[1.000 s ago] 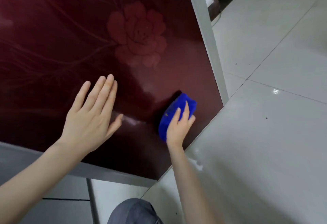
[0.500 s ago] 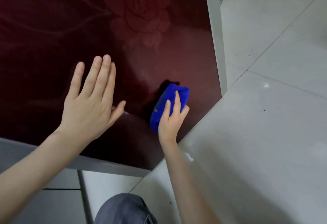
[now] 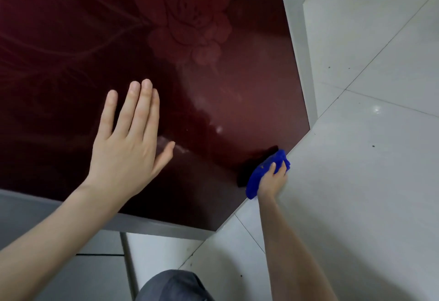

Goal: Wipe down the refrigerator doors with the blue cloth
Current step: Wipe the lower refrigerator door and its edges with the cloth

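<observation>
At the lower edge of the dark red refrigerator door point(image 3: 213, 110), close to its right corner, the blue cloth point(image 3: 257, 179) is bunched and pressed to the glossy panel, just beside the floor tiles point(image 3: 368, 193). The right hand point(image 3: 273, 180) grips the cloth with its fingers curled round the wad. The left hand point(image 3: 128, 155) lies flat against the panel, well apart from the cloth, fingers straight and close together, thumb spread, holding nothing. Hazard 1: a stroke carried past the edge would probably run the cloth onto the tiles, where dark specks are visible; grit picked up there could scratch or re-soil the gloss surface. Hazard 2: the bare left palm is likely to leave prints on the panel, so that area would need a further pass. Hazard 3: pale smears near the thumb suggest the mid-panel is not yet clean. No brand, label or legible writing is visible; the only marking is a rose motif point(image 3: 185, 20) in the finish.
</observation>
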